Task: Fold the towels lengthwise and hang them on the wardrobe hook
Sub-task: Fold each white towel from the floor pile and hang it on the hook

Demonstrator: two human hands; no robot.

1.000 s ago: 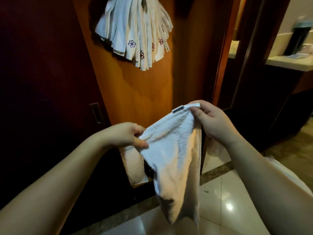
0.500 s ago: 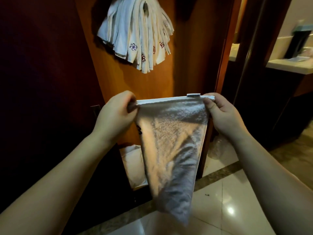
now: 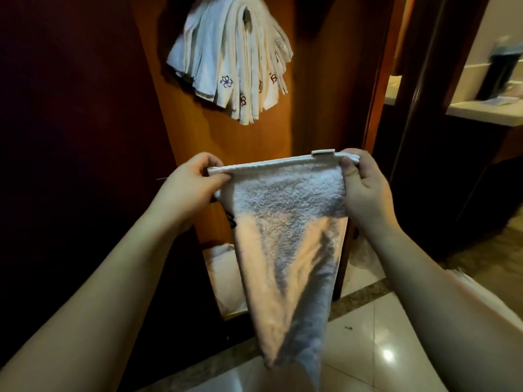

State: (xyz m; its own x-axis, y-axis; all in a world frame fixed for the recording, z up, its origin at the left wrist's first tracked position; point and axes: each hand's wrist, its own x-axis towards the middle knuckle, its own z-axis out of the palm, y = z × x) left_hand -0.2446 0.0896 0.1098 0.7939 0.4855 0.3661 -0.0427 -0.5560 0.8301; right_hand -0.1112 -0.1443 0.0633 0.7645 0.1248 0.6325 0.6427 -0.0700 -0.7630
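Two bare forearms reach forward. Left hand (image 3: 188, 183) and right hand (image 3: 365, 183) pinch top corners of white terry towel (image 3: 285, 236), fingers curled on hem, edge taut, cloth narrowing toward tiled floor (image 3: 376, 335). Beyond, folded towels (image 3: 229, 58) with embroidered flowers hang on wardrobe hook (image 3: 246, 16).

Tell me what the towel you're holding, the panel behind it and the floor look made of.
Towel: looped terry, likely cotton, with a flat woven hem. Panel: orange-brown wood or veneer, satin sheen, faint grain. Floor: glossy pale tile, mirroring a lamp.
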